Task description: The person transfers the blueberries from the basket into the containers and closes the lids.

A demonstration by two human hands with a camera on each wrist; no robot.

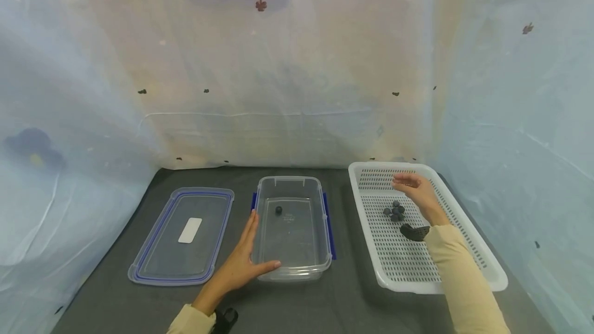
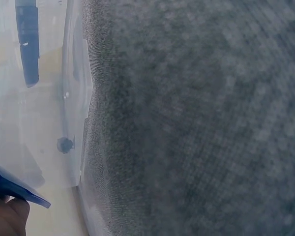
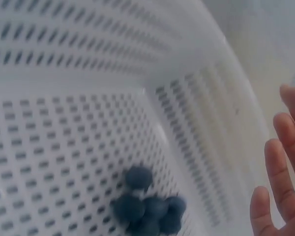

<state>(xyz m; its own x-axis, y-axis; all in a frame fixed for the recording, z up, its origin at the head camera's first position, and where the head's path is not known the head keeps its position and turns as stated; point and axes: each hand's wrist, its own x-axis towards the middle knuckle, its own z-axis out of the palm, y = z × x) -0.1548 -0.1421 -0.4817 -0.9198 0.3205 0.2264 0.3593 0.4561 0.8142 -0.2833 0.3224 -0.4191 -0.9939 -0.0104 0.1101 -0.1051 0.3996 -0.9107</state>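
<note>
My left hand (image 1: 238,263) lies along the left side of a clear plastic container (image 1: 297,244), fingers extended and thumb at its near left corner. Inside that container is a single blueberry (image 1: 279,210), visible through the wall in the left wrist view as a dark dot (image 2: 65,144). My right hand (image 1: 418,196) hovers over a white perforated basket (image 1: 387,259), its fingers loosely bent with nothing visible between them. Below it, several blueberries (image 1: 395,212) sit clustered on the basket floor. The right wrist view shows the fingers (image 3: 280,169) spread apart, beside the cluster of blueberries (image 3: 155,209).
A clear lid (image 1: 209,251) with a blue seal and a white label lies flat at the left. Blue latches (image 1: 329,226) hang at the container's sides. Dark cloth (image 1: 345,293) covers the table, and pale sheeting (image 1: 287,133) encloses the back and sides.
</note>
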